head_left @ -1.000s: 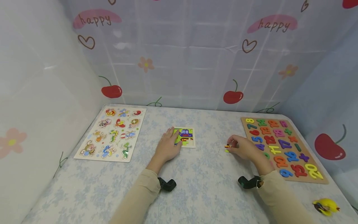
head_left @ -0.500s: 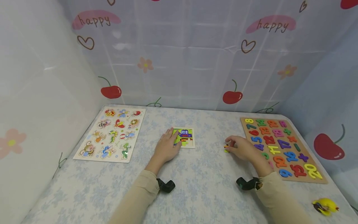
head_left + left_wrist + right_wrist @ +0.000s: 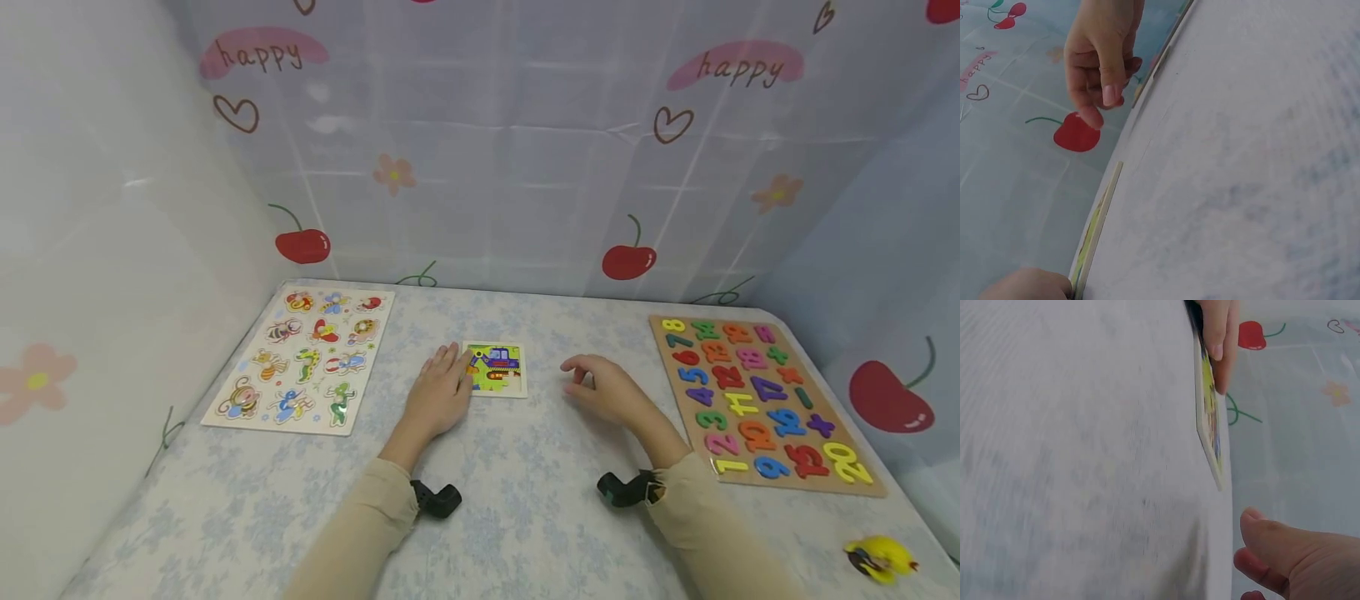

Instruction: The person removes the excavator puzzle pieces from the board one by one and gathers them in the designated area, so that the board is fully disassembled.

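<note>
A small square picture puzzle with a pale frame (image 3: pixel 523 379) lies mid-table; a blue and purple vehicle (image 3: pixel 501 358) fills its upper part. Pale bare board shows at its lower right. Along its left side my left hand (image 3: pixel 438 396) rests with fingers extended, touching the frame. To the right of the puzzle, my right hand (image 3: pixel 606 396) hovers above the tabletop, fingers loosely bent. In the left wrist view nothing shows between that hand's thumb and fingers (image 3: pixel 1090 115). The right wrist view also shows its thumb (image 3: pixel 1266 531) apart from the fingers. The small yellow-and-orange piece is out of sight.
A white board with insect pictures (image 3: pixel 225 387) lies at the left. At the right is a brown board of coloured numbers and signs (image 3: pixel 862 483). A yellow toy (image 3: pixel 881 558) sits near the front right corner. Printed curtains (image 3: pixel 480 225) enclose the table.
My right hand has left the spot where it held the small piece and moved left toward the puzzle. My left hand has drawn back slightly left, uncovering more of the picture.
</note>
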Motion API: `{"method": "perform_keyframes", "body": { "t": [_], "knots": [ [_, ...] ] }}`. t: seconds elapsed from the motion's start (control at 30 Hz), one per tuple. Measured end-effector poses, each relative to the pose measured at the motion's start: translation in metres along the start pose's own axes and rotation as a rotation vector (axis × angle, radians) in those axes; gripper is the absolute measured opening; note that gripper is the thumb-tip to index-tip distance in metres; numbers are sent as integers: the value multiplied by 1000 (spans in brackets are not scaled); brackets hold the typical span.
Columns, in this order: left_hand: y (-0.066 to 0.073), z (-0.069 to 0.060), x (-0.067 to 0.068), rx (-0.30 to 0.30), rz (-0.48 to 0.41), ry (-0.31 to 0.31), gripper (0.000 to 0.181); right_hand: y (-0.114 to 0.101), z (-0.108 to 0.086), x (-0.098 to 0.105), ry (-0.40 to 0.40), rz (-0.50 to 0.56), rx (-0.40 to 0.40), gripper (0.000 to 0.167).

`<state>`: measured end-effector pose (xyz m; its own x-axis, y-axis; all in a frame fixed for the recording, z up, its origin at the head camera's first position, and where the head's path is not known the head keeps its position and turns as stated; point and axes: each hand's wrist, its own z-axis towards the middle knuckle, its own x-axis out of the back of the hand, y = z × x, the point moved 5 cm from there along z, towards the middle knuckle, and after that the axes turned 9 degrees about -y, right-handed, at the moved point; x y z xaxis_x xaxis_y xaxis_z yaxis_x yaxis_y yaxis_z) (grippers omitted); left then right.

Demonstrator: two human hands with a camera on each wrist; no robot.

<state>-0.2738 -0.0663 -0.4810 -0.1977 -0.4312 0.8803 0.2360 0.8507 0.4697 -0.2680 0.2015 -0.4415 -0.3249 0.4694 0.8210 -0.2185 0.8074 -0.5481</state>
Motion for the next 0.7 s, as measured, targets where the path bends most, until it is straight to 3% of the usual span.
{"method": "perform_keyframes", "body": {
  "t": [0.47,0.7],
  "knots": [
    [-1,-1,-1,0,92,9,50,-57,36,-34,-10,-11,127,35],
    [-2,0,-3,0,121,13,51,-66,47,-44,0,-57,106,37]
  ]
}}
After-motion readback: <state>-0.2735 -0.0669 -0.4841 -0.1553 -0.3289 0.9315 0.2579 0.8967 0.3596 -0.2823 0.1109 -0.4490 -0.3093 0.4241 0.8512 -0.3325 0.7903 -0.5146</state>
